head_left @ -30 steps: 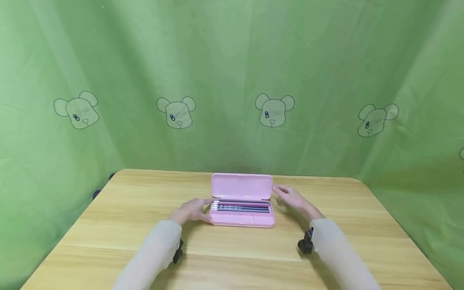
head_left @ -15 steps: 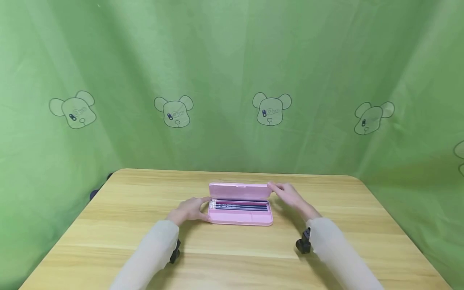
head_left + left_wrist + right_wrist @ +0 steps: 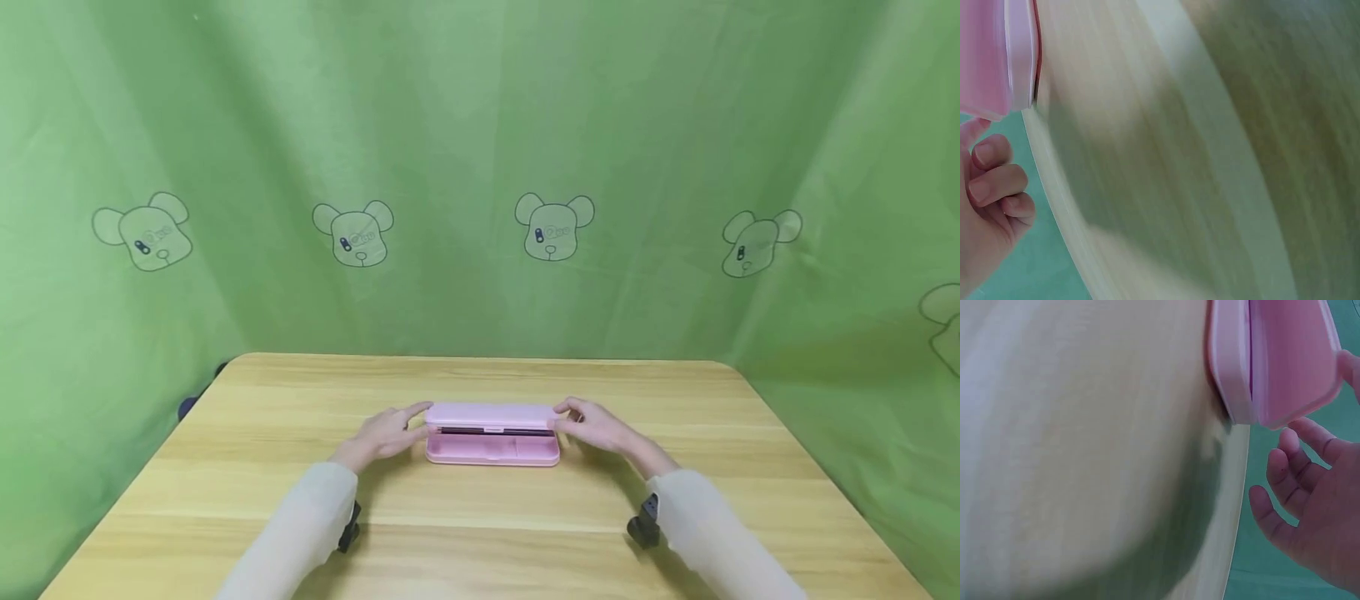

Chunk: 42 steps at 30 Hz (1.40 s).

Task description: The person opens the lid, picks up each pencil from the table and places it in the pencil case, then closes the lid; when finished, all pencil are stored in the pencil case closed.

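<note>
A pink pencil case (image 3: 468, 451) lies on the wooden table, its lid (image 3: 491, 412) tilted forward and partly lowered over the tray. Beneath the lid's front edge shows a dark strip of pencils (image 3: 461, 431); the rest of them is hidden. My left hand (image 3: 381, 434) holds the lid's left end between thumb and forefinger. At the right end, my right hand (image 3: 600, 427) pinches the lid's side edge. In the right wrist view, thumb and forefinger meet the lid (image 3: 1294, 362) while the other fingers stay bent below. The left wrist view has the remaining fingers (image 3: 1000, 183) curled under the lid corner.
The wooden table (image 3: 480, 542) extends around the case, with its far edge a short way behind. A green curtain (image 3: 450, 125) printed with bear heads hangs behind and beside it. Dark objects (image 3: 189, 407) show past the table's left edge.
The lid has swung from upright down and forward, covering most of the pencils. My right hand moved with it, and my left hand has shifted from the tray's left end to the lid.
</note>
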Tool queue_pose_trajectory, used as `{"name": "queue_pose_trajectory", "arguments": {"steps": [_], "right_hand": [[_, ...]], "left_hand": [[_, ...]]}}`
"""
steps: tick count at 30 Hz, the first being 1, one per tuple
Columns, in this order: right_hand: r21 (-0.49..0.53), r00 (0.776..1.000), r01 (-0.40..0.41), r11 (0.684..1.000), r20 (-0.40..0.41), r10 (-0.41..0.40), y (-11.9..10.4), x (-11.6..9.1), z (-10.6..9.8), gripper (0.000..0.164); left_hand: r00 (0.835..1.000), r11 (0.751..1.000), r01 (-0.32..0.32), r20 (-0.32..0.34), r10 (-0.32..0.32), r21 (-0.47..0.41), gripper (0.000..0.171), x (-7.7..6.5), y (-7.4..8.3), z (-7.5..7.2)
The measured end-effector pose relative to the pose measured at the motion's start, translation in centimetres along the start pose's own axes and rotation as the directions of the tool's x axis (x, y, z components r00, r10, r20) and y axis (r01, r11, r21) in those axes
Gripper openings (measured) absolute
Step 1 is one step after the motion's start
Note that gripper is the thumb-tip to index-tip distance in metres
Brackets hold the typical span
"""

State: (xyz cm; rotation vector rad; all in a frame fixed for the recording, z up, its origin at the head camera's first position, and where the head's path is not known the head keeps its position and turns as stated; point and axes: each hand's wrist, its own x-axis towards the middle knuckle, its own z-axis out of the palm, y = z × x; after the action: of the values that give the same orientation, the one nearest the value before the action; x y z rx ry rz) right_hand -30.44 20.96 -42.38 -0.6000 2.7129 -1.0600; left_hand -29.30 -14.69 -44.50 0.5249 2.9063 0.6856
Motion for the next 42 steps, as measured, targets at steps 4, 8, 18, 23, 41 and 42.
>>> {"name": "queue_pose_trajectory", "arguments": {"steps": [4,8,18,23,41,42], "right_hand": [[-0.022,1.000,0.017,1.000,0.025,-0.016,0.1,-0.4,0.3,0.054],[-0.057,0.998,0.023,0.998,0.061,-0.020,0.4,-0.6,0.7,0.068],[-0.126,0.993,0.058,0.990,0.110,-0.044,1.3,-0.9,1.5,0.080],[-0.124,0.993,0.051,0.991,0.113,-0.037,1.2,-0.8,1.6,0.080],[-0.184,0.990,0.044,0.982,0.138,-0.019,0.3,-0.5,1.1,0.081],[-0.177,0.989,0.032,0.984,0.146,-0.006,0.1,-0.6,1.2,0.081]], "left_hand": [[1.000,1.000,0.003,0.003,-0.003,-0.022,0.058,0.0,-0.1,0.0],[1.000,1.000,-0.022,0.012,0.022,-0.021,0.062,-0.1,-0.1,0.2],[0.997,0.999,-0.039,0.062,0.037,0.025,0.071,-0.5,-0.2,0.6],[0.997,0.999,-0.037,0.070,0.037,0.004,0.074,-0.5,-0.3,0.7],[0.997,0.998,-0.067,0.048,0.068,-0.022,0.072,-0.5,-0.1,0.7],[0.997,0.997,-0.068,0.044,0.069,-0.021,0.072,-0.7,-0.1,0.8]]}}
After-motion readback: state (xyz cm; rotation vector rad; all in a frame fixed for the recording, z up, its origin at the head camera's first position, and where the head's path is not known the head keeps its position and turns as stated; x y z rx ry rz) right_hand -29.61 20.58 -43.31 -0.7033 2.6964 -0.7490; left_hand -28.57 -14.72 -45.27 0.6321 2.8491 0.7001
